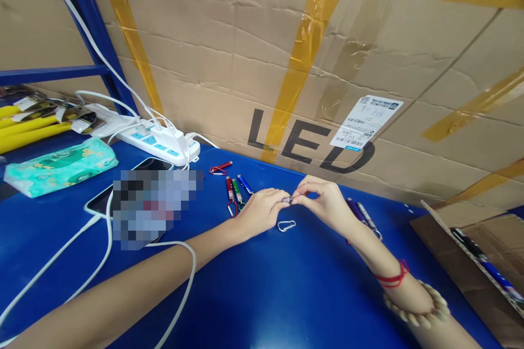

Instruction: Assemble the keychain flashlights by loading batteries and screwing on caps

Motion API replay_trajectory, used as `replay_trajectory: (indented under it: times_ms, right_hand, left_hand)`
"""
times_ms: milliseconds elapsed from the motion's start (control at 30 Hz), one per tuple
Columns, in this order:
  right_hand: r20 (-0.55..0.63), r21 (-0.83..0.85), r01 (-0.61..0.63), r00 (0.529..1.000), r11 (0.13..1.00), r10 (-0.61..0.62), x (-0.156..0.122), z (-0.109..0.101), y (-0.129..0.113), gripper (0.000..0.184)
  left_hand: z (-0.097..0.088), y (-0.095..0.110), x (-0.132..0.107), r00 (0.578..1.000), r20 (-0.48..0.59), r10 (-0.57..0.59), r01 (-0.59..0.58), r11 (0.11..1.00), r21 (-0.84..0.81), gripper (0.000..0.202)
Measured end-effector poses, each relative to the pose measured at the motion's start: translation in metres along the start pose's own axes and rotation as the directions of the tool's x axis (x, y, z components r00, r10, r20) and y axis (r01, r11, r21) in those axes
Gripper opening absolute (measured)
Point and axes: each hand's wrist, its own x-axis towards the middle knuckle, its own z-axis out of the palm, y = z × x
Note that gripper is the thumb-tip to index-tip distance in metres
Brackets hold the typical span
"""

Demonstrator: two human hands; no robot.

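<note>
My left hand is closed round a small keychain flashlight, and only its silvery end shows past the fingers. At that end, the thumb and fingertips of my right hand pinch together; any small part between them is hidden. Just below lies a loose silver carabiner clip. Left of my hands are a red flashlight, a green flashlight and a blue flashlight. Another red flashlight with a clip sits farther back. Beyond my right wrist lie a purple flashlight and a silver flashlight.
Behind the blue table stands a large taped cardboard box. A power strip, a phone, white cables and a tissue pack occupy the left. An open carton holding pen-like items is at right.
</note>
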Motion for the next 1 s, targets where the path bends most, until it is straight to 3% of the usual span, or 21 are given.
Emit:
replay_trajectory:
  times_ms: [333, 567, 700, 833, 1000]
  right_hand:
    - [0.099, 0.168, -0.33, 0.943, 0.929, 0.317, -0.006, 0.008, -0.004, 0.041]
    - [0.274, 0.147, -0.435, 0.881, 0.888, 0.386, -0.01, 0.01, 0.008, 0.05]
    - [0.265, 0.063, -0.338, 0.913, 0.939, 0.311, -0.01, 0.0, 0.004, 0.05]
    - [0.143, -0.072, -0.104, 0.983, 0.992, 0.114, -0.009, -0.016, -0.004, 0.038]
    - [0.177, -0.267, 0.203, 0.971, 0.942, -0.159, -0.012, -0.021, -0.003, 0.025]
  left_hand:
    - [0.002, -0.003, -0.004, 0.995, -0.036, 0.093, -0.087, 0.987, 0.134, 0.018]
    - [0.001, 0.0, -0.004, 0.995, 0.059, 0.078, -0.088, 0.977, 0.194, 0.02]
    - [0.001, 0.004, -0.003, 0.991, 0.128, 0.038, -0.063, 0.978, 0.2, 0.02]
    - [0.001, 0.007, 0.001, 0.988, 0.149, -0.029, 0.003, 0.985, 0.172, 0.019]
    - [-0.001, 0.008, 0.003, 0.983, 0.173, -0.065, 0.047, 0.993, 0.107, 0.019]
